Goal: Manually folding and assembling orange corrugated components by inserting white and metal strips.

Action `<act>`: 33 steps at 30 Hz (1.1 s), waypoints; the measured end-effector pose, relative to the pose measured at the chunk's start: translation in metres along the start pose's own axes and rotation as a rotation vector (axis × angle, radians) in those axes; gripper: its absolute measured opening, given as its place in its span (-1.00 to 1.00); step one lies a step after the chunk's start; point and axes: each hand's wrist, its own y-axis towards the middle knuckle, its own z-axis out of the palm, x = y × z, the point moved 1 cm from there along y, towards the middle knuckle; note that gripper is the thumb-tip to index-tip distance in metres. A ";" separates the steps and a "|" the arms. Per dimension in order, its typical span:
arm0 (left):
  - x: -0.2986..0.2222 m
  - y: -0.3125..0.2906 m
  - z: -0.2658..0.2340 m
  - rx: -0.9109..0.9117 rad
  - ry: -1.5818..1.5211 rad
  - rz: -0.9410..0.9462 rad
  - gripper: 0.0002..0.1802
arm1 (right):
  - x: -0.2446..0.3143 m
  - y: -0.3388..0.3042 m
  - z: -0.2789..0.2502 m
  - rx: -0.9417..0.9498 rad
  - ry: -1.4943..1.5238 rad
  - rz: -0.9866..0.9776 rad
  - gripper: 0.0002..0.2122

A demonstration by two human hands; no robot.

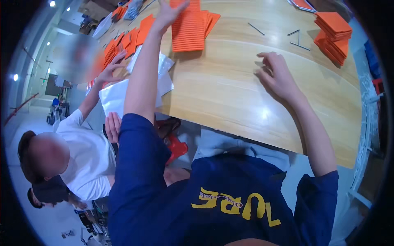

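Note:
My left hand [167,13] reaches to the far side of the table, at the left edge of a stack of flat orange ribbed pieces [188,35]. Its thumb stretches over the stack and its fingers are spread, partly cut off by the picture's top edge. Over bare wood to the right, my right hand [280,76] holds nothing; its fingers are loosely bent, with the thumb apart. Nearest to it are several thin dark rods, one of them a slanting rod [256,28].
Folded orange pieces [334,35] are piled at the far right of the wooden table [221,98]. At left, a person in a white shirt [88,164] has their hands by white plastic bags [117,96] and more orange pieces [145,28]. A red stool [177,148] stands below the table edge.

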 end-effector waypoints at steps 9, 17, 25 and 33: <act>0.051 -0.079 0.064 0.603 0.249 -0.300 0.18 | -0.013 -0.004 -0.002 0.087 -0.174 -0.052 -0.71; 0.036 -0.064 0.061 0.626 0.296 -0.274 -0.08 | -0.012 -0.026 0.006 0.101 -0.507 -0.194 -0.61; 0.058 -0.064 0.062 0.631 0.136 -0.274 -0.09 | -0.026 -0.015 -0.098 0.529 -0.677 -0.013 -0.48; 0.041 -0.050 0.057 0.692 -0.282 -0.326 -0.15 | -0.144 0.089 -0.231 -0.444 -1.032 0.090 -0.48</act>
